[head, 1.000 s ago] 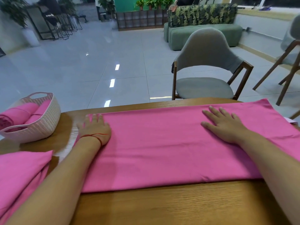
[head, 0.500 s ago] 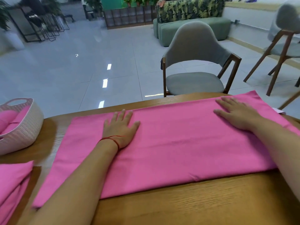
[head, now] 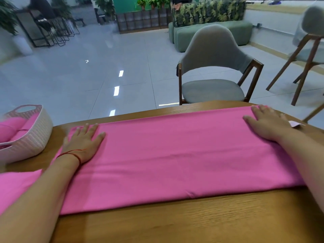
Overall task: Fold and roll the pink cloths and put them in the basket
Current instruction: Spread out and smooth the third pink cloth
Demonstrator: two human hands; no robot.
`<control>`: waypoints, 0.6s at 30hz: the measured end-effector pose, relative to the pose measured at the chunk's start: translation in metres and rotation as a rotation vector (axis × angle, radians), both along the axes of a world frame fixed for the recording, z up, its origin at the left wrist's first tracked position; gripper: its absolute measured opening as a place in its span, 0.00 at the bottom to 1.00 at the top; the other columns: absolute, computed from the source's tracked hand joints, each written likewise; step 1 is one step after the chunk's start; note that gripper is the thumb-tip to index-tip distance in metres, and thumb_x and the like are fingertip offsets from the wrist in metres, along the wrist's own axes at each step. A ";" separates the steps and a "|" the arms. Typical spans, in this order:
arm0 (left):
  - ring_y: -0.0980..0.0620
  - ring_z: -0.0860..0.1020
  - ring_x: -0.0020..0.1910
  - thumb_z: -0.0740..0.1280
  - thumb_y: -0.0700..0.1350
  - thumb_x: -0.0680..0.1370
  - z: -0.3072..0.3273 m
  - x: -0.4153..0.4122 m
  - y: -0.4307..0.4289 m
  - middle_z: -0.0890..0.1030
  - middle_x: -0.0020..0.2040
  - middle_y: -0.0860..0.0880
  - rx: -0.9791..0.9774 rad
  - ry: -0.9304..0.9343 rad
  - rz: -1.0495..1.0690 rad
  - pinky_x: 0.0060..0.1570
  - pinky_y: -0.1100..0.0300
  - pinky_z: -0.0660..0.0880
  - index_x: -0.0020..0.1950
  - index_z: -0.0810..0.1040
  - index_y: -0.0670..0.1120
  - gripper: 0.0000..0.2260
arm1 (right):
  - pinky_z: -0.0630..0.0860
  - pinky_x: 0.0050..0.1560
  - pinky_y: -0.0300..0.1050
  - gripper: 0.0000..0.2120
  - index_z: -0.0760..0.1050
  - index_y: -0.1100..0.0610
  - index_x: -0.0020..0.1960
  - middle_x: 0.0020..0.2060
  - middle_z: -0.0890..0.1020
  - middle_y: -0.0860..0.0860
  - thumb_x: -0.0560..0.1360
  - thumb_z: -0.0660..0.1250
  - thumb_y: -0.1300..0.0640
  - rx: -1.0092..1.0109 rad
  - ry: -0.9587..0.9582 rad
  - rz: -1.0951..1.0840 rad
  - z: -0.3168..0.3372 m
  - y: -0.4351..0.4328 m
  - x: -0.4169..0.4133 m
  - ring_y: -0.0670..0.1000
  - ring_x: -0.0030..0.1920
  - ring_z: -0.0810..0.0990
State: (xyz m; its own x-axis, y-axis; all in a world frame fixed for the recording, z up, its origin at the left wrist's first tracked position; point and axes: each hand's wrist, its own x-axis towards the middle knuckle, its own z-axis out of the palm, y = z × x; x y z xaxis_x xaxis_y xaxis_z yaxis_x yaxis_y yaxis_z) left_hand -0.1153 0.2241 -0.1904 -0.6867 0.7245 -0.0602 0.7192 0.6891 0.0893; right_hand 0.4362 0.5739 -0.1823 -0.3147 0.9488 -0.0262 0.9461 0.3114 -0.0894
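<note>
A pink cloth (head: 175, 158), folded into a long band, lies flat across the wooden table (head: 192, 223). My left hand (head: 82, 142) presses flat on its left end, fingers straight and spread. My right hand (head: 268, 125) lies flat on its right end with straight fingers. At the left stands a white woven basket (head: 33, 137) with rolled pink cloths (head: 12, 127) inside. Another pink cloth (head: 15, 185) lies at the table's near left, partly under my left forearm.
A small pale tag (head: 296, 124) sticks out by my right wrist. A grey chair (head: 213, 72) stands just beyond the table's far edge, and a second chair (head: 308, 50) is at the right. Tiled floor lies behind.
Both hands slid outward over the cloth: the left went back toward the left end, the right reached the right end. The view shifted, bringing the basket closer in.
</note>
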 end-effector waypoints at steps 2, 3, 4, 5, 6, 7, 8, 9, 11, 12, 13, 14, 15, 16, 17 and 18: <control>0.47 0.48 0.85 0.38 0.83 0.70 0.001 -0.017 -0.012 0.49 0.86 0.54 -0.013 -0.015 0.032 0.79 0.34 0.51 0.83 0.49 0.67 0.43 | 0.50 0.81 0.68 0.41 0.49 0.45 0.86 0.87 0.51 0.50 0.79 0.40 0.25 -0.010 0.009 -0.002 0.000 -0.009 -0.008 0.54 0.86 0.48; 0.45 0.49 0.85 0.38 0.83 0.70 0.001 -0.024 -0.016 0.49 0.86 0.52 -0.019 -0.021 0.048 0.78 0.34 0.51 0.83 0.50 0.66 0.45 | 0.50 0.81 0.68 0.42 0.49 0.45 0.86 0.87 0.50 0.49 0.79 0.40 0.24 -0.013 0.013 0.002 0.000 -0.011 -0.012 0.53 0.86 0.47; 0.43 0.49 0.84 0.38 0.84 0.69 0.001 -0.030 -0.018 0.49 0.86 0.50 -0.028 -0.021 0.064 0.79 0.35 0.51 0.84 0.50 0.65 0.46 | 0.49 0.81 0.68 0.42 0.49 0.45 0.86 0.87 0.50 0.49 0.79 0.40 0.24 -0.017 0.017 0.003 0.001 -0.013 -0.013 0.53 0.86 0.47; 0.41 0.50 0.84 0.39 0.83 0.70 0.002 -0.035 -0.017 0.49 0.86 0.48 -0.045 -0.020 0.080 0.79 0.35 0.51 0.84 0.50 0.64 0.46 | 0.49 0.81 0.67 0.43 0.48 0.44 0.87 0.87 0.49 0.48 0.78 0.39 0.23 -0.021 0.018 0.003 0.000 -0.011 -0.014 0.52 0.86 0.46; 0.39 0.51 0.84 0.39 0.83 0.71 0.004 -0.037 -0.015 0.50 0.86 0.47 -0.068 -0.012 0.103 0.79 0.35 0.50 0.85 0.50 0.62 0.46 | 0.49 0.81 0.68 0.43 0.48 0.44 0.87 0.87 0.49 0.48 0.78 0.39 0.23 -0.028 0.013 -0.004 0.001 -0.009 -0.013 0.53 0.86 0.47; 0.38 0.52 0.84 0.40 0.81 0.73 0.007 -0.035 -0.013 0.50 0.86 0.45 -0.091 0.009 0.128 0.79 0.35 0.50 0.85 0.51 0.60 0.45 | 0.49 0.81 0.68 0.43 0.49 0.44 0.86 0.87 0.50 0.48 0.78 0.39 0.23 -0.040 0.002 -0.016 0.004 -0.011 -0.013 0.53 0.86 0.47; 0.37 0.53 0.83 0.42 0.79 0.76 0.012 -0.029 -0.009 0.52 0.85 0.44 -0.108 0.048 0.165 0.79 0.34 0.50 0.85 0.53 0.58 0.42 | 0.49 0.80 0.70 0.43 0.50 0.44 0.86 0.87 0.51 0.49 0.77 0.39 0.23 -0.036 -0.012 -0.040 0.006 -0.010 -0.013 0.55 0.86 0.49; 0.36 0.55 0.82 0.44 0.75 0.78 0.018 -0.017 -0.009 0.56 0.84 0.42 -0.118 0.108 0.196 0.78 0.33 0.52 0.84 0.57 0.55 0.39 | 0.50 0.80 0.71 0.42 0.52 0.45 0.85 0.86 0.54 0.51 0.78 0.39 0.25 -0.016 -0.027 -0.067 0.011 -0.018 -0.018 0.57 0.85 0.52; 0.37 0.63 0.78 0.47 0.65 0.81 0.029 0.026 -0.002 0.66 0.79 0.41 -0.050 0.210 0.135 0.74 0.32 0.59 0.78 0.67 0.50 0.32 | 0.58 0.77 0.73 0.38 0.62 0.49 0.81 0.82 0.64 0.55 0.77 0.43 0.32 0.015 0.008 -0.112 0.018 -0.041 -0.044 0.61 0.80 0.63; 0.39 0.64 0.78 0.48 0.63 0.82 0.031 0.058 0.001 0.68 0.78 0.42 0.008 0.210 0.045 0.74 0.33 0.60 0.77 0.69 0.50 0.29 | 0.61 0.76 0.72 0.36 0.66 0.51 0.77 0.79 0.68 0.56 0.77 0.44 0.35 0.023 0.038 -0.068 0.020 -0.060 -0.064 0.61 0.78 0.67; 0.41 0.62 0.79 0.49 0.62 0.83 0.030 0.096 0.007 0.66 0.80 0.44 0.058 0.163 -0.060 0.76 0.34 0.58 0.78 0.67 0.51 0.28 | 0.62 0.75 0.70 0.36 0.68 0.51 0.76 0.79 0.69 0.55 0.76 0.43 0.34 0.002 0.051 0.019 0.021 -0.087 -0.088 0.60 0.77 0.67; 0.44 0.60 0.81 0.49 0.62 0.85 0.028 0.135 0.012 0.63 0.82 0.46 0.090 0.091 -0.158 0.78 0.36 0.56 0.81 0.64 0.51 0.27 | 0.61 0.77 0.69 0.37 0.68 0.51 0.76 0.80 0.67 0.54 0.76 0.42 0.34 -0.012 0.060 0.144 0.021 -0.121 -0.115 0.58 0.79 0.65; 0.45 0.57 0.83 0.50 0.61 0.86 0.025 0.172 0.019 0.60 0.84 0.48 0.097 0.023 -0.247 0.79 0.37 0.55 0.82 0.61 0.51 0.27 | 0.59 0.79 0.68 0.36 0.66 0.50 0.79 0.82 0.64 0.52 0.78 0.43 0.34 -0.044 0.078 0.257 0.021 -0.160 -0.142 0.56 0.81 0.62; 0.46 0.55 0.83 0.50 0.59 0.86 0.021 0.204 0.023 0.57 0.85 0.48 0.075 -0.037 -0.319 0.80 0.38 0.53 0.84 0.58 0.51 0.27 | 0.57 0.80 0.66 0.32 0.64 0.50 0.81 0.84 0.61 0.51 0.82 0.45 0.38 -0.086 0.096 0.355 0.022 -0.196 -0.164 0.54 0.82 0.60; 0.46 0.53 0.84 0.49 0.57 0.87 0.018 0.231 0.025 0.54 0.85 0.49 0.054 -0.080 -0.368 0.80 0.38 0.52 0.85 0.55 0.51 0.26 | 0.55 0.81 0.64 0.28 0.61 0.50 0.83 0.84 0.60 0.50 0.85 0.48 0.42 -0.115 0.125 0.436 0.021 -0.226 -0.179 0.53 0.83 0.59; 0.47 0.50 0.84 0.48 0.56 0.87 0.013 0.243 0.025 0.51 0.86 0.50 0.030 -0.103 -0.389 0.81 0.38 0.49 0.85 0.53 0.52 0.26 | 0.55 0.81 0.63 0.26 0.60 0.50 0.83 0.85 0.59 0.49 0.87 0.49 0.45 -0.121 0.150 0.485 0.018 -0.245 -0.187 0.52 0.83 0.58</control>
State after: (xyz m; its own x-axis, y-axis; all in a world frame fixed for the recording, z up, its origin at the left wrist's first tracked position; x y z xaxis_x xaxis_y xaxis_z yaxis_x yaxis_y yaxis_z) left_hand 0.1274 0.2488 -0.1771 -0.3523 0.9316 -0.0894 0.9121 0.3632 0.1901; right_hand 0.2495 0.3288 -0.1643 -0.7263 0.6857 -0.0481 0.6696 0.6899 -0.2753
